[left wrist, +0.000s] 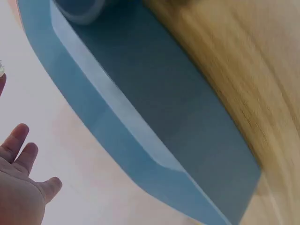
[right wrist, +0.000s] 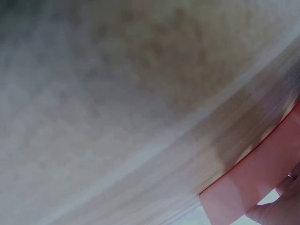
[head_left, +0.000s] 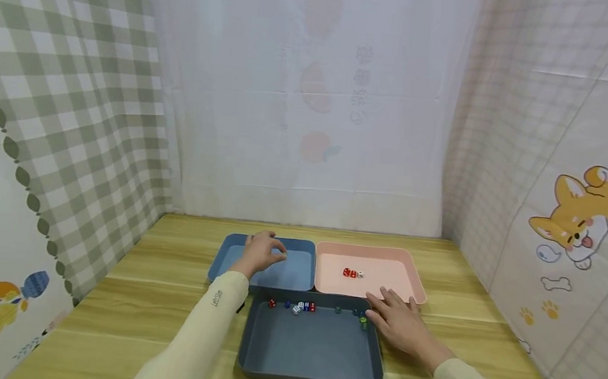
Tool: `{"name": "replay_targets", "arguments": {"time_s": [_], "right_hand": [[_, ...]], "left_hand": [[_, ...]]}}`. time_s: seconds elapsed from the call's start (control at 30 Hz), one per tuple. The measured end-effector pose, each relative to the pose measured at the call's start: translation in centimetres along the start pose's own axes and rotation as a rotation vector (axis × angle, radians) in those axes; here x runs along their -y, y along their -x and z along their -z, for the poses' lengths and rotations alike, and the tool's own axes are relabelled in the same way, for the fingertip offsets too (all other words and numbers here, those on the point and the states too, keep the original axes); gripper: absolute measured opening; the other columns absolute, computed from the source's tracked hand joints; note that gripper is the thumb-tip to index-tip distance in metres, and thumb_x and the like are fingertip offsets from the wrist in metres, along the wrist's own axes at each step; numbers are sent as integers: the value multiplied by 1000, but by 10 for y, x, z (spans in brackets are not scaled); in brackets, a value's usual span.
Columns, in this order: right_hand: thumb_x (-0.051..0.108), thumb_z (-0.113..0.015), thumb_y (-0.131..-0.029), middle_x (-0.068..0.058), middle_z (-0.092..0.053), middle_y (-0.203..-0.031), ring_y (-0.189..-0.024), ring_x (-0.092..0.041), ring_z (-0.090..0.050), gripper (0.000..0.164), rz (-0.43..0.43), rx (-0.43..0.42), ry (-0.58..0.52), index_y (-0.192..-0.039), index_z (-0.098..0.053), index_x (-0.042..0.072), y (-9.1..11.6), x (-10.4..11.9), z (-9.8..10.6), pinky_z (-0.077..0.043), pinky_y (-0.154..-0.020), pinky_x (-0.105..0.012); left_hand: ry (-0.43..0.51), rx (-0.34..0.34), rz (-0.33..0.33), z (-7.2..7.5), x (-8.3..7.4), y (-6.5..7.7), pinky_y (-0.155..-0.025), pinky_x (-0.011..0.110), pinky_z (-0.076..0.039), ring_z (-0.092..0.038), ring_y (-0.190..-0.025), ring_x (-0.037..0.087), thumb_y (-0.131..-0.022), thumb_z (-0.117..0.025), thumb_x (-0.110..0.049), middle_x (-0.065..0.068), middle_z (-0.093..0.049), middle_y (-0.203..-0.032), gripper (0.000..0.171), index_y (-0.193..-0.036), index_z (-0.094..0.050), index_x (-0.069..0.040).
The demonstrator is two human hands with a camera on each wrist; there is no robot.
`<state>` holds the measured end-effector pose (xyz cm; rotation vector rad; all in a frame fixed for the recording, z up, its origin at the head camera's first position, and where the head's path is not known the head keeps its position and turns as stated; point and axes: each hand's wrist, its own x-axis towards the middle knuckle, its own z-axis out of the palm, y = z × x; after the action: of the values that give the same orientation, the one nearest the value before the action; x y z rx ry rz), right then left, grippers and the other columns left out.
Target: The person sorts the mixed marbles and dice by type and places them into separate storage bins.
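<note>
My left hand [head_left: 261, 253] hovers over the blue tray [head_left: 294, 279], thumb and forefinger brought together. At a fingertip on the left edge of the left wrist view sits a small pale thing [left wrist: 1, 69] with dark marks, mostly cut off by the frame. The other fingers [left wrist: 29, 152] spread out beyond the blue rim. With fingers spread, my right hand [head_left: 400, 320] lies at the pink tray's front right corner, beside the dark tray's upper right corner. Red dice [head_left: 350, 273] and a white die [head_left: 360, 275] sit in the pink tray [head_left: 391, 262].
A dark grey tray [head_left: 313, 353] stands in front of both others. Along its far side lie a red die [head_left: 271, 303], white dice [head_left: 297, 309], blue and dark dice, and a green die [head_left: 363, 322] near my right fingers. Cloth curtains [head_left: 308, 152] surround the wooden table [head_left: 119, 325].
</note>
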<state>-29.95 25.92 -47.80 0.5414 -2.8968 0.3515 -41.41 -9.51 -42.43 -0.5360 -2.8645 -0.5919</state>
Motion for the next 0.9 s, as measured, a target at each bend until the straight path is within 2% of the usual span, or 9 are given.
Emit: {"name": "replay_targets", "arguments": {"time_s": [0.17, 0.3, 0.4, 0.63, 0.9], "right_hand": [[49, -44, -104, -23, -41, -151, -140, -45, -33, 56, -2, 16, -15, -146, -53, 14, 0, 2, 0, -15, -105, -76], [48, -45, -104, -24, -40, -151, -141, -46, -32, 55, -2, 16, -28, -146, -52, 13, 1, 3, 0, -14, -106, -76], [49, -44, -104, -23, -40, -152, -141, -45, -32, 56, -9, 15, -27, -146, -52, 14, 2, 1, 0, -13, -106, -76], [49, -43, -104, -23, -40, -151, -141, -45, -32, 56, -11, 9, -17, -146, -53, 14, 2, 1, -1, -13, -106, -76], [51, -42, -104, -23, -41, -151, -141, -45, -33, 57, -15, 18, -7, -146, -52, 14, 1, 2, 0, -14, -107, -76]], "left_hand": [[64, -8, 95, 1, 17, -2, -113, 68, -12, -38, -139, 37, -94, -71, -28, 18, -48, -146, 15, -103, -78, -16], [92, -6, 135, -2, 23, 1, -111, 70, -11, -38, -137, 40, -94, -71, -26, 21, -48, -144, 17, -103, -78, -14], [84, -7, 142, -6, 25, 0, -110, 72, -13, -39, -136, 40, -94, -71, -25, 22, -50, -142, 19, -106, -78, -13], [95, -36, 147, -7, 22, -7, -113, 68, -14, -39, -137, 39, -97, -66, -30, 20, -46, -147, 42, -136, -62, -14], [122, -37, 150, -1, 15, -10, -115, 64, -13, -36, -140, 37, -98, -65, -29, 18, -44, -150, 42, -137, -61, -14]]}}
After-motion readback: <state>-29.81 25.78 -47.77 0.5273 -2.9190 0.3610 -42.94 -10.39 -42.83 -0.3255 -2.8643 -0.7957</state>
